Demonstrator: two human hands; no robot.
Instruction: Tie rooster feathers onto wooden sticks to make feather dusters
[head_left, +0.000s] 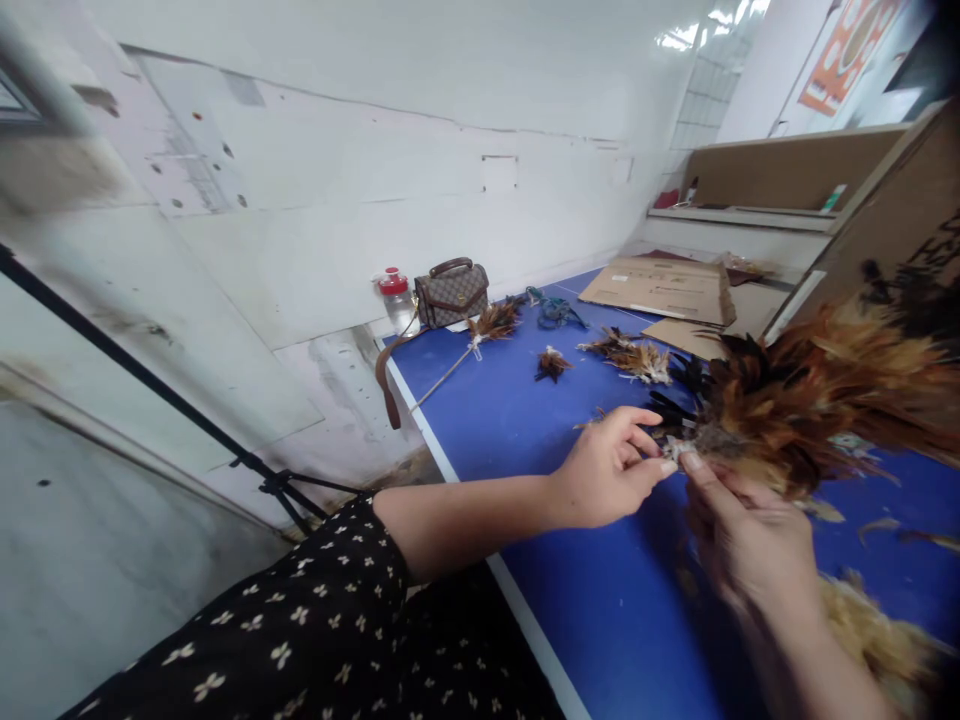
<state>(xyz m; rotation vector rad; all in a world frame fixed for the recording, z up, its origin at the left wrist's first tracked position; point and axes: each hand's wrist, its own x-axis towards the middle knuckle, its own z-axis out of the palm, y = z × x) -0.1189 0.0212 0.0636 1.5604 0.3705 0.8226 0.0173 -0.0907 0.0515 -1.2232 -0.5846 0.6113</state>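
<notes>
The right hand (754,535) is closed around the base of a brown-and-black feather bundle (802,390), its thumb pressed along the pale end, while the plumes spread away to the far right. The left hand (607,470) is just beside it, thumb and bent fingers drawn together at that pale end; I cannot tell whether they pinch anything. The bundle is above the right part of the blue desk (495,420). Beyond the hands lies a small feather tuft (553,364), with a longer feather cluster (630,356) to its right. Farther left, a feather-tipped stick (446,378) points its plumes toward the far side, near a patterned handbag (454,295) with a brown strap (388,385) hanging over the desk's left edge. A red-capped bottle (397,302) stands left of the handbag. A blue-green tangle (559,313) lies at the far side, left of a flat cardboard sheet (656,288). Pale yellowish feathers (874,635) lie at the near right, beside the right forearm
</notes>
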